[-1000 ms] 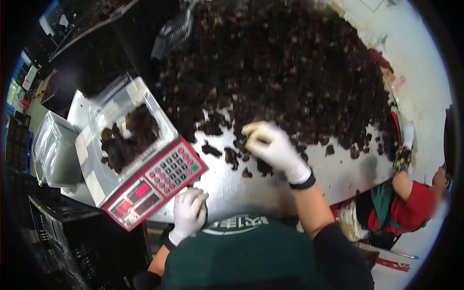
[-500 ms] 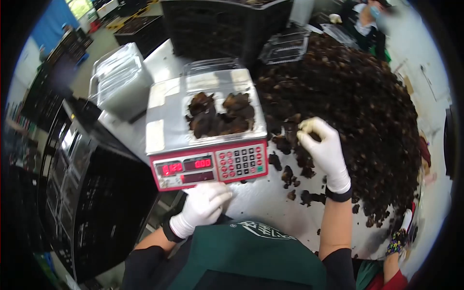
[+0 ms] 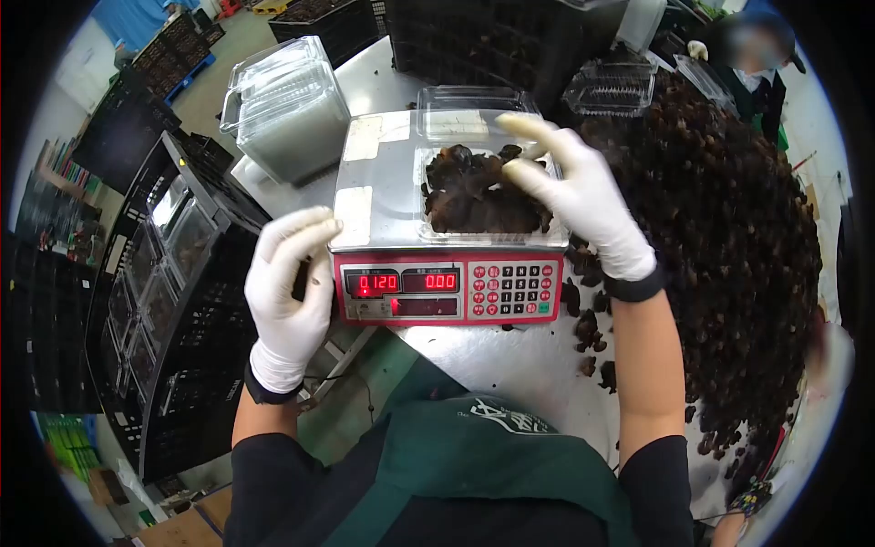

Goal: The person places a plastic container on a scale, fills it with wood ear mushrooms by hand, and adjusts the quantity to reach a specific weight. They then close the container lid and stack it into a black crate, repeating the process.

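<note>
A red-and-silver digital scale [image 3: 383, 201] stands in front of me, showing 0.120 and 0.00. On its pan sits a clear plastic punnet [image 3: 483, 239], its lid folded open to the back, filled with dark wood ear mushrooms [image 3: 478, 201]. My right hand [image 3: 579, 187], white-gloved, is over the right side of the punnet, thumb and fingers apart above the mushrooms. At the scale's left edge is my left hand [image 3: 290, 283], also gloved, fingertips by the pan's corner and a gap between thumb and fingers.
A large mushroom heap [image 3: 729, 237] covers the right of the metal table [image 3: 474, 365]. Stacked clear punnets [image 3: 287, 118] stand back left. A black crate [image 3: 205, 337] holding punnets is at left. Another person [image 3: 761, 82] is at far right; a patterned glove [image 3: 749, 500] shows lower right.
My right hand has moved from the loose mushrooms to over the punnet, its pinch now opened. My left hand has left the scale's front for its left edge. The punnet looks fuller.
</note>
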### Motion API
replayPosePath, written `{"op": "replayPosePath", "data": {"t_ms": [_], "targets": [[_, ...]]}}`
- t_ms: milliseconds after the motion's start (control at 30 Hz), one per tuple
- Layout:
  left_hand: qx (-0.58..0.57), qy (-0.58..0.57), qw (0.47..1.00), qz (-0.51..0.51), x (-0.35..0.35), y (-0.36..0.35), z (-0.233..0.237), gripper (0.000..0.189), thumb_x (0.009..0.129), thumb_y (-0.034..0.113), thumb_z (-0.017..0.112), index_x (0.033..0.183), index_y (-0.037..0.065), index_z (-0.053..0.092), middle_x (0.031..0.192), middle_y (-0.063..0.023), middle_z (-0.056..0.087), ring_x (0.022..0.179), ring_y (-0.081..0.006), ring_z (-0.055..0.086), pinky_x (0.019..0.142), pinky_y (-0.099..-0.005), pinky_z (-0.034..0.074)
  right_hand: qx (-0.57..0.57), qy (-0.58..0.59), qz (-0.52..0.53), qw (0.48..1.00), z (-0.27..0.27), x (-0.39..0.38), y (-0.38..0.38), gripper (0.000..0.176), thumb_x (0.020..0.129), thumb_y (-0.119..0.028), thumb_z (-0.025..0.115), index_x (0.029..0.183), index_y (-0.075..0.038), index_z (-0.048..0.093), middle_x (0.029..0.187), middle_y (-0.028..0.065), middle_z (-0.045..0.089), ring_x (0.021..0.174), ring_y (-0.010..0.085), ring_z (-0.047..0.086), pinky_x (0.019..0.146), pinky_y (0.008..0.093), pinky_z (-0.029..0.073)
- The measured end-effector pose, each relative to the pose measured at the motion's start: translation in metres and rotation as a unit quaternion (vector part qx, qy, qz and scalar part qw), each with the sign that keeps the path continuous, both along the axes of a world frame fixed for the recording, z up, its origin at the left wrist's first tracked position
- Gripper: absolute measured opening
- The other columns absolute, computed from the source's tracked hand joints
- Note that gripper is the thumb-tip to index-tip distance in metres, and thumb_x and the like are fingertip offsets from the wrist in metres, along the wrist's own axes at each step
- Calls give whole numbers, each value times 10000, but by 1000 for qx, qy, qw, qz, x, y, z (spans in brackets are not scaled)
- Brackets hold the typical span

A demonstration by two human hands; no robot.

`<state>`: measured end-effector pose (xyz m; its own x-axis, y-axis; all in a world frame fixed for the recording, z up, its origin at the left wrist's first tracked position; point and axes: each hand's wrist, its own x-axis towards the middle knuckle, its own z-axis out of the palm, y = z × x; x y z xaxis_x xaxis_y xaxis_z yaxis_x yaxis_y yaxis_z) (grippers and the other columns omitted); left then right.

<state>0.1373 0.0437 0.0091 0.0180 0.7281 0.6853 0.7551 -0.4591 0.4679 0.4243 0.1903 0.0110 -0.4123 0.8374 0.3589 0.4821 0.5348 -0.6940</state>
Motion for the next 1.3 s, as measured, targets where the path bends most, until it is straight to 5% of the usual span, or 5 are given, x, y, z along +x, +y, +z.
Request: {"op": "replayPosePath", "data": {"t_ms": [300, 833, 900, 967, 1300], "targets": [[-21, -11, 998, -65, 25, 11, -14, 295, 863, -151, 538, 1109, -41, 657, 1158, -168, 654, 1089, -274, 626, 966, -358, 479, -153, 35, -254, 954, -49, 157, -120, 364, 892, -96, 703, 1248, -40, 657, 1076, 41, 698, 856, 97, 613, 823, 241, 507], [-176, 101, 903, -378, 130, -31, -145, 380, 697, -41, 630, 1036, 107, 717, 990, -55, 728, 904, -260, 696, 791, -385, 552, -17, -238, -272, 932, -136, 108, -184, 489, 806, -268, 737, 1242, -77, 624, 1251, 160, 598, 1155, 354, 569, 976, 489, 459], [-389, -270, 801, -367, 134, -51, -237, 218, 890, 25, 689, 1106, -2, 678, 1105, -203, 649, 1065, -336, 619, 920, -404, 507, -30, -204, -259, 944, -155, 106, -176, 322, 828, -164, 690, 1136, -77, 653, 1127, 113, 609, 1099, 322, 583, 884, 436, 510], [-132, 8, 905, -404, 132, -39, -191, 263, 868, -19, 641, 1131, -7, 656, 1123, -225, 636, 1062, -382, 607, 937, -454, 496, 2, -166, -280, 945, -154, 106, -172, 222, 817, -60, 644, 1039, -73, 652, 1024, 102, 610, 983, 305, 598, 808, 380, 532], [-161, 7, 926, -343, 138, -37, -183, 326, 705, -40, 662, 970, 133, 739, 943, -30, 695, 866, -246, 651, 781, -364, 528, 54, -166, -228, 958, -114, 84, -137, 365, 879, -177, 637, 1231, -99, 577, 1000, 85, 580, 911, 278, 595, 726, 395, 559]]}}
